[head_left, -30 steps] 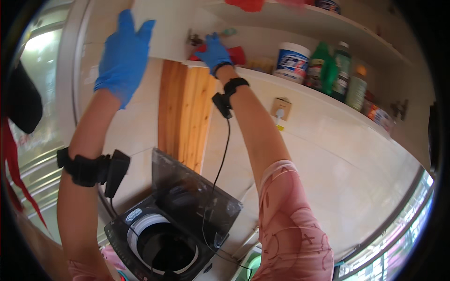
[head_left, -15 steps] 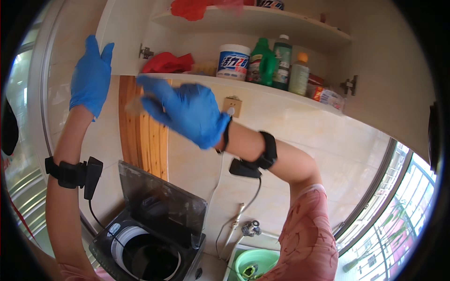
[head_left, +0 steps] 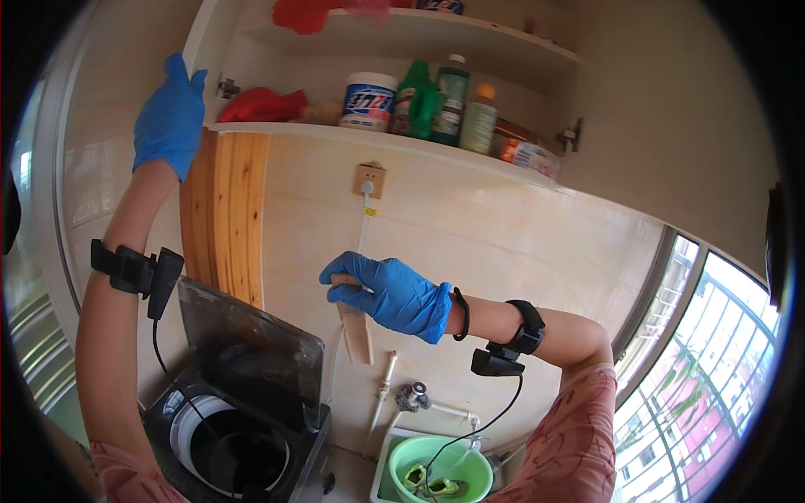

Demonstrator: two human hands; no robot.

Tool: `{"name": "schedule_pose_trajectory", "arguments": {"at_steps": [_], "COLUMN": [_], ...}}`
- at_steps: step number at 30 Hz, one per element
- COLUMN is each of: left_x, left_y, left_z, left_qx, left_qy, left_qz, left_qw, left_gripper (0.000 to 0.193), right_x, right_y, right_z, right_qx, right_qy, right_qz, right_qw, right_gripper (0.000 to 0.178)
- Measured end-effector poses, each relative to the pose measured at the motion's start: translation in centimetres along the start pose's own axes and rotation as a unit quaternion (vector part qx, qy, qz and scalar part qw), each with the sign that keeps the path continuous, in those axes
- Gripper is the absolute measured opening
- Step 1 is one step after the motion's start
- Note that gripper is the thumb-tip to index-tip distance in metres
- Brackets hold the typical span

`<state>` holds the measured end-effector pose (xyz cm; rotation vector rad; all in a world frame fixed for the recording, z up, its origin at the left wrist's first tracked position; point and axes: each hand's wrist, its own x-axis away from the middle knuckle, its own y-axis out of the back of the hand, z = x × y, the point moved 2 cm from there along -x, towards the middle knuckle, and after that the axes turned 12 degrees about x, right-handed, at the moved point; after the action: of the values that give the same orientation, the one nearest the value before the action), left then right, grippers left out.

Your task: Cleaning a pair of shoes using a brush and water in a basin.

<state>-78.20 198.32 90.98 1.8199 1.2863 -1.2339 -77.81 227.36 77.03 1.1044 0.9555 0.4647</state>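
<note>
At the upper left, my left hand (head_left: 170,113), in a blue glove, grips the edge of the open white cabinet door (head_left: 204,38). My right hand (head_left: 390,293), gloved the same way, is below the cabinet in front of the tiled wall. Its fingers are closed around a flat, pale beige, paddle-like thing (head_left: 356,333), whose long end hangs downward. The glove covers its upper part, and I cannot make out its exact kind. Above, the cabinet shelf (head_left: 293,127) carries a red cloth (head_left: 264,105), a white-and-blue tub (head_left: 368,102) and several bottles, one a green jug (head_left: 417,101).
Below left stands a black top-loading washing machine (head_left: 159,419), its dark lid (head_left: 251,335) raised. A green basin (head_left: 478,474) holding green-and-dark items sits in a sink under a tap. A wall socket (head_left: 369,179) has a plug in it. A barred window (head_left: 713,360) is at right.
My right hand has moved down and right, away from the shelf, with the beige thing in it. My left hand stays at the door. The view has shifted, showing more of the basin.
</note>
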Motion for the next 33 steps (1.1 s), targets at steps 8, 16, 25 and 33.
{"name": "schedule_pose_trajectory", "arguments": {"at_steps": [8,16,25,33], "left_x": [1.8,3.1,5.0,11.7], "left_y": [-4.5,-11.9,-16.8,-15.4], "left_z": [-2.7,-6.3,-8.3,-7.9], "left_qx": [0.037,0.011,0.012,0.079], "left_qy": [-0.022,-0.058,-0.031,-0.099], "left_qz": [0.020,0.025,0.045,0.106], "left_qw": [0.999,0.998,0.998,0.986], "left_gripper": [0.027,0.022,0.040,0.056], "right_x": [7.2,16.9,24.9,22.3], "right_y": [3.1,9.2,18.2,17.9], "right_z": [-1.0,-2.1,-1.3,-0.6], "right_qx": [-0.078,-0.026,0.079,0.272], "right_qy": [-0.024,-0.164,-0.213,-0.111], "right_qz": [-0.042,-0.174,-0.400,-0.369], "right_qw": [0.996,0.971,0.888,0.882], "right_gripper": [0.021,0.028,0.056,0.059]}}
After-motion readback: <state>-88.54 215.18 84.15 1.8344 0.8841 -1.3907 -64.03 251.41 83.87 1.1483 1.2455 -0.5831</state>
